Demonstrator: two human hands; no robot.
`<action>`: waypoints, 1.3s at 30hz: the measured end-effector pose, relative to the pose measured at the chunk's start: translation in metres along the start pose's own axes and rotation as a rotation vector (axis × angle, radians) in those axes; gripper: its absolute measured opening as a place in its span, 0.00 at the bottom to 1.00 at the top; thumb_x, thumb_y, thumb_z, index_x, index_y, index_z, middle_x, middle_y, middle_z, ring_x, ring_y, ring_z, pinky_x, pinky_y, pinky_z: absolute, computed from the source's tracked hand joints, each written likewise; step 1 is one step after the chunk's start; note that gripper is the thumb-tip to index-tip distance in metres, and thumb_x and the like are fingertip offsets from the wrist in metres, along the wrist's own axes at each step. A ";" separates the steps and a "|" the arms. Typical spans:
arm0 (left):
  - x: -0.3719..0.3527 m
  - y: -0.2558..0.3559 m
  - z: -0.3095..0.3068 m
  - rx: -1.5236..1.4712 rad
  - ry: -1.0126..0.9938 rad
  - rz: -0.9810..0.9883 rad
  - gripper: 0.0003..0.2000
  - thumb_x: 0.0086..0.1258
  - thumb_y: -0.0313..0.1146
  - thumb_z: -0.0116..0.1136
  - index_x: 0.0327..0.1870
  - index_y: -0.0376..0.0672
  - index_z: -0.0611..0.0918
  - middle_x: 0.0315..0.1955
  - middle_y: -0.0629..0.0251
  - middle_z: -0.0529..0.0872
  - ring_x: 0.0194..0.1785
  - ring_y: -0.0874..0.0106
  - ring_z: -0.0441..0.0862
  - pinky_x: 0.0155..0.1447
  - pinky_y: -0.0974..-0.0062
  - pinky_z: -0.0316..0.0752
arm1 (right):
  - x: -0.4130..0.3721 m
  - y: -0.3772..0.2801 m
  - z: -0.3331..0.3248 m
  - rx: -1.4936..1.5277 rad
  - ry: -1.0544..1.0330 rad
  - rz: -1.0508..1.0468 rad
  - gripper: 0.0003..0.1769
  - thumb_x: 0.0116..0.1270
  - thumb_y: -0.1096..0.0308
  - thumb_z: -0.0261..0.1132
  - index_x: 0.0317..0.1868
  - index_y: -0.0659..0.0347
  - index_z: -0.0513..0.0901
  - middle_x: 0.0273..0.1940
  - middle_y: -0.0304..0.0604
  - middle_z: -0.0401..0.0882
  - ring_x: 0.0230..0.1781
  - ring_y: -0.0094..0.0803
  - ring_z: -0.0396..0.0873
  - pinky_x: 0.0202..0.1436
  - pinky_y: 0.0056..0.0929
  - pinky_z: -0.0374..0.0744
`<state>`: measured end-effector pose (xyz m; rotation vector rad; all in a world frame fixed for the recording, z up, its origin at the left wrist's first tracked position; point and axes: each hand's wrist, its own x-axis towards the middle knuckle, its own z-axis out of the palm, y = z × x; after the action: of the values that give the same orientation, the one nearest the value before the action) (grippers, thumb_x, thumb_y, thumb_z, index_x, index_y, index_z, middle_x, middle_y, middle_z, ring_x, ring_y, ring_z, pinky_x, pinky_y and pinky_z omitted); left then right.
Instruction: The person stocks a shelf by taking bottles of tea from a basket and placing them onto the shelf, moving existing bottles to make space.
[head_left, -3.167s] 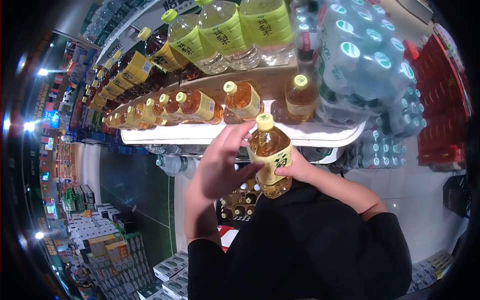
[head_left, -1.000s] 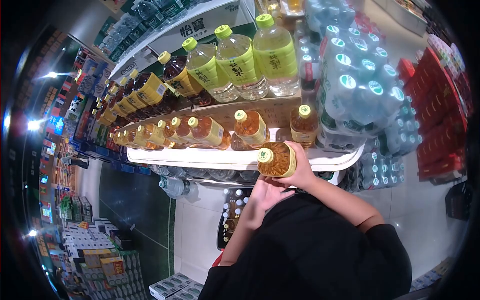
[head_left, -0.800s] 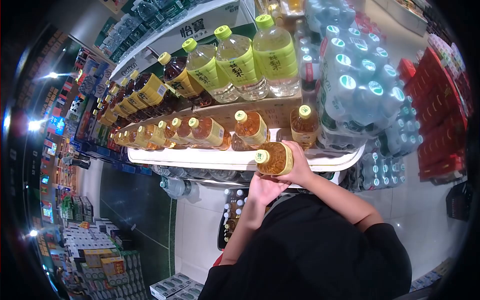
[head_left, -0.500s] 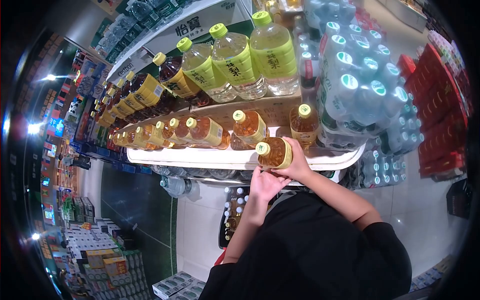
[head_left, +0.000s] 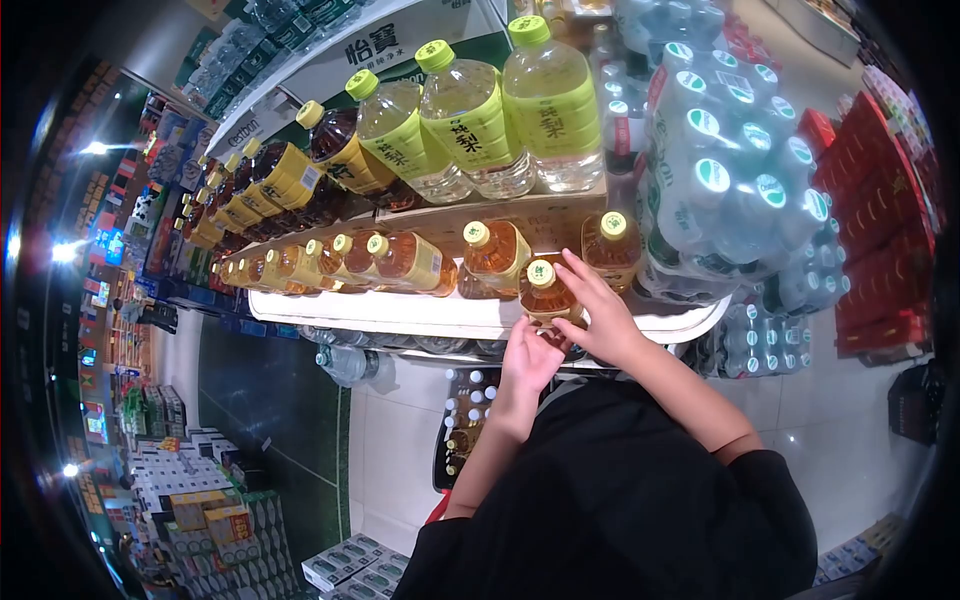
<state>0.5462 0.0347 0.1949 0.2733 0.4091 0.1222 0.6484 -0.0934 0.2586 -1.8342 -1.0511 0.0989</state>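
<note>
With both hands curved about it, an amber bottle with a pale yellow cap (head_left: 547, 290) is at the white shelf (head_left: 400, 313), just right of the middle of the frame. The left hand (head_left: 530, 370) is open at its lower front, palm up, and the right hand (head_left: 605, 315) has its fingers spread along its right side; the hands are close to each other, and how firmly either presses on the bottle cannot be told. Just behind it to the left stands a similar bottle (head_left: 497, 257), with another one (head_left: 612, 247) behind to the right, and a row of amber bottles (head_left: 410, 262) runs off toward the left of the frame. Above are three clear bottles with yellow-green labels (head_left: 472, 130), beside dark bottles with yellow labels (head_left: 285, 178). Shrink-wrapped bottle packs (head_left: 735, 170) fill the upper right. Below the shelf, a dark crate (head_left: 440, 455) of bottles is on the pale floor (head_left: 390, 450).
</note>
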 end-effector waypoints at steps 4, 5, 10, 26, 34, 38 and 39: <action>0.003 0.002 -0.010 -0.015 -0.100 -0.007 0.19 0.74 0.42 0.43 0.61 0.44 0.69 0.57 0.59 0.75 0.59 0.64 0.73 0.63 0.60 0.69 | 0.006 -0.016 -0.011 -0.073 0.026 -0.051 0.40 0.52 0.72 0.70 0.67 0.61 0.65 0.67 0.51 0.63 0.69 0.48 0.61 0.68 0.39 0.65; 0.004 0.002 -0.012 0.018 -0.053 0.005 0.20 0.73 0.43 0.43 0.61 0.44 0.69 0.57 0.59 0.75 0.60 0.63 0.72 0.63 0.58 0.68 | 0.008 -0.021 -0.013 -0.086 0.044 -0.074 0.39 0.52 0.72 0.70 0.66 0.60 0.66 0.67 0.50 0.64 0.69 0.48 0.62 0.68 0.39 0.65; 0.011 0.003 -0.013 0.020 -0.026 -0.032 0.20 0.73 0.40 0.45 0.62 0.43 0.67 0.58 0.56 0.74 0.60 0.60 0.72 0.66 0.57 0.66 | 0.031 -0.039 -0.033 -0.210 0.117 -0.280 0.29 0.53 0.75 0.66 0.58 0.61 0.73 0.58 0.50 0.72 0.62 0.46 0.69 0.65 0.42 0.69; 0.028 0.004 0.011 -0.096 -0.041 -0.014 0.25 0.59 0.34 0.54 0.59 0.42 0.66 0.55 0.51 0.69 0.57 0.56 0.68 0.69 0.52 0.60 | 0.076 -0.018 -0.043 -0.446 0.043 -0.215 0.19 0.54 0.69 0.68 0.49 0.54 0.82 0.35 0.40 0.82 0.42 0.36 0.80 0.59 0.41 0.71; 0.038 0.006 0.012 -0.088 -0.057 0.008 0.27 0.57 0.36 0.54 0.60 0.43 0.66 0.57 0.50 0.68 0.60 0.52 0.65 0.70 0.51 0.58 | 0.079 -0.012 -0.036 -0.481 0.154 -0.238 0.20 0.53 0.70 0.67 0.49 0.55 0.81 0.32 0.40 0.82 0.36 0.37 0.80 0.53 0.39 0.73; 0.042 0.007 0.012 -0.090 -0.064 0.010 0.25 0.58 0.37 0.53 0.59 0.42 0.67 0.55 0.52 0.70 0.57 0.54 0.67 0.69 0.51 0.59 | 0.079 -0.010 -0.034 -0.500 0.170 -0.253 0.22 0.53 0.71 0.67 0.51 0.56 0.81 0.32 0.40 0.82 0.34 0.37 0.80 0.52 0.38 0.73; 0.043 0.007 0.011 -0.090 -0.065 0.011 0.25 0.58 0.37 0.53 0.59 0.42 0.67 0.55 0.52 0.70 0.56 0.55 0.67 0.69 0.51 0.59 | 0.079 -0.010 -0.034 -0.506 0.177 -0.258 0.22 0.53 0.71 0.67 0.52 0.56 0.81 0.32 0.40 0.82 0.34 0.37 0.80 0.52 0.38 0.73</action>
<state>0.5891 0.0465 0.1904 0.1905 0.3368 0.1415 0.7078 -0.0610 0.3120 -2.0806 -1.2519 -0.5167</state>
